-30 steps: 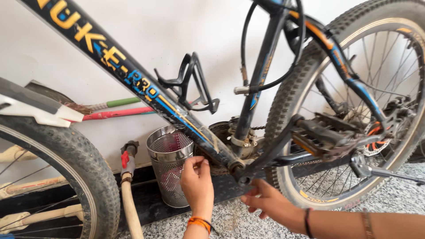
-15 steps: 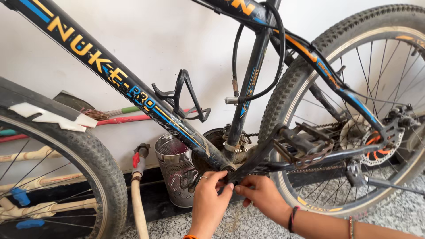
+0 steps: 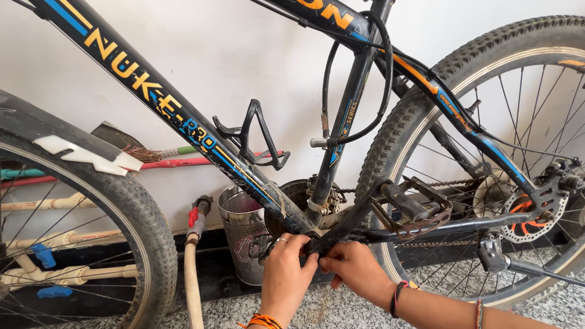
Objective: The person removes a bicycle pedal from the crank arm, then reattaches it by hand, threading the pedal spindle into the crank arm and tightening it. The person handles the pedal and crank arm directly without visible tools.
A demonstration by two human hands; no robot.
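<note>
A black bicycle with blue and orange stripes on its frame (image 3: 177, 122) leans by a white wall. Its black crank arm (image 3: 356, 213) slopes up to a worn pedal (image 3: 420, 210). My left hand (image 3: 285, 271) comes up from the bottom edge, an orange band on its wrist, and its fingers pinch the crank arm's lower end beside the bottom bracket. My right hand (image 3: 356, 269) reaches in from the right and grips the same end, fingertip to fingertip with the left hand. What lies under the fingers is hidden.
A perforated metal bin (image 3: 241, 228) stands against the wall behind the crank. A hose (image 3: 192, 274) hangs left of it. The front wheel (image 3: 131, 213) fills the left, the rear wheel (image 3: 426, 116) the right, with a disc rotor (image 3: 529, 213) and kickstand (image 3: 530, 271). A bottle cage (image 3: 259, 134) sits above.
Both hands have risen from near the floor to the crank arm's lower end and closed on it. The view has moved closer and slightly left.
</note>
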